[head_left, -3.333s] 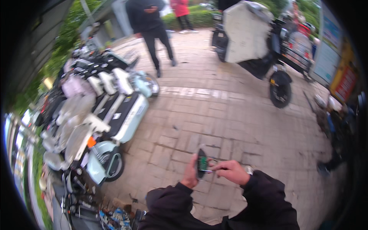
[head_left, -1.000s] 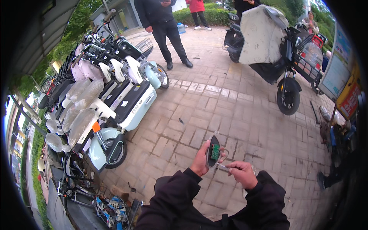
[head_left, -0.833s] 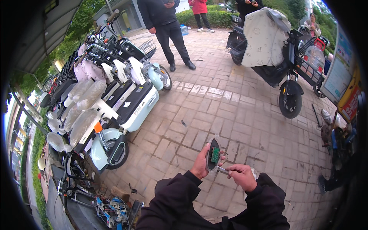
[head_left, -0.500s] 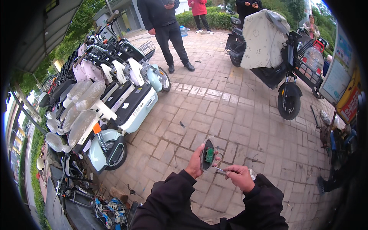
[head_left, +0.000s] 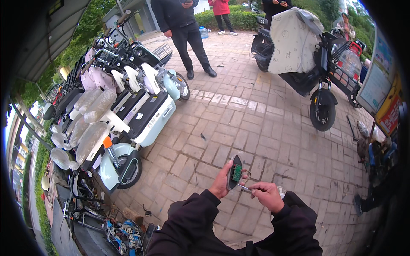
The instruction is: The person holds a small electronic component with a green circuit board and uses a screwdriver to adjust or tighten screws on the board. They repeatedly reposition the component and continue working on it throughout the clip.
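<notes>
My left hand (head_left: 220, 183) is closed around a dark, pointed-oval housing (head_left: 233, 182), its fingertips showing at the far side. Inside the housing sits a green circuit board (head_left: 237, 172), facing up. In my right hand (head_left: 268, 197) is a thin metal tool (head_left: 244, 187), probably a screwdriver, with its handle mostly hidden by the fingers. The tool's tip points left, close to the lower end of the housing. Whether it touches the housing I cannot tell.
Paving bricks (head_left: 205, 123) lie below my hands. Pale blue and white electric scooters (head_left: 156, 117) stand at the left. A covered scooter (head_left: 294, 47) is parked at the far right. A person in dark clothes (head_left: 183, 38) stands ahead. Assorted parts (head_left: 124, 232) lie at lower left.
The housing has shifted slightly to the right and turned a little, so the board shows more plainly. The right hand and tool have hardly moved.
</notes>
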`<state>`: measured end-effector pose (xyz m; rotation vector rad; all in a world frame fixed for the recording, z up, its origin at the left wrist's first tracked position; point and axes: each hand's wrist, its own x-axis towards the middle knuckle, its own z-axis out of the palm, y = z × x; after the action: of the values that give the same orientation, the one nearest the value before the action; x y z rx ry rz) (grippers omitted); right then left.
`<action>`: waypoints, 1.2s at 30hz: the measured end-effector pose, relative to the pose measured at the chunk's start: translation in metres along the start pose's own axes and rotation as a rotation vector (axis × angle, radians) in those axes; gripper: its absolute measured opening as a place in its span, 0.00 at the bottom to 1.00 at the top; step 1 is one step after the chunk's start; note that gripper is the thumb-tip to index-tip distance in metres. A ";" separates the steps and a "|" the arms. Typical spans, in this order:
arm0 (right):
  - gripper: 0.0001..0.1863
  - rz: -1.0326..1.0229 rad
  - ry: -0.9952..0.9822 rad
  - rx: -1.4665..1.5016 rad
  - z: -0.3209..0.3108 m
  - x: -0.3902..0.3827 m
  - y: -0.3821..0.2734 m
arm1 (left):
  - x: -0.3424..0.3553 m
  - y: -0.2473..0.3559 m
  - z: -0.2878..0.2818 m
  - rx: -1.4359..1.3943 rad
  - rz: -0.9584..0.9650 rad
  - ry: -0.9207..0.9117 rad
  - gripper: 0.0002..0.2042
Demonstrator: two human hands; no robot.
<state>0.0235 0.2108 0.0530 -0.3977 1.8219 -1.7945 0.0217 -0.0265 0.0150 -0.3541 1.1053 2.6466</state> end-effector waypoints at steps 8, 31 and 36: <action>0.13 0.018 0.000 -0.004 0.001 0.000 -0.003 | 0.000 0.001 0.001 -0.011 0.003 -0.015 0.28; 0.12 0.014 -0.022 -0.020 0.003 0.001 -0.001 | -0.004 0.002 0.000 0.040 0.026 -0.027 0.30; 0.11 0.007 -0.020 -0.043 0.003 0.001 -0.003 | -0.008 0.006 0.006 0.038 0.029 0.006 0.30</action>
<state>0.0241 0.2078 0.0559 -0.4244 1.8486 -1.7426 0.0265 -0.0269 0.0256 -0.3412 1.1694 2.6475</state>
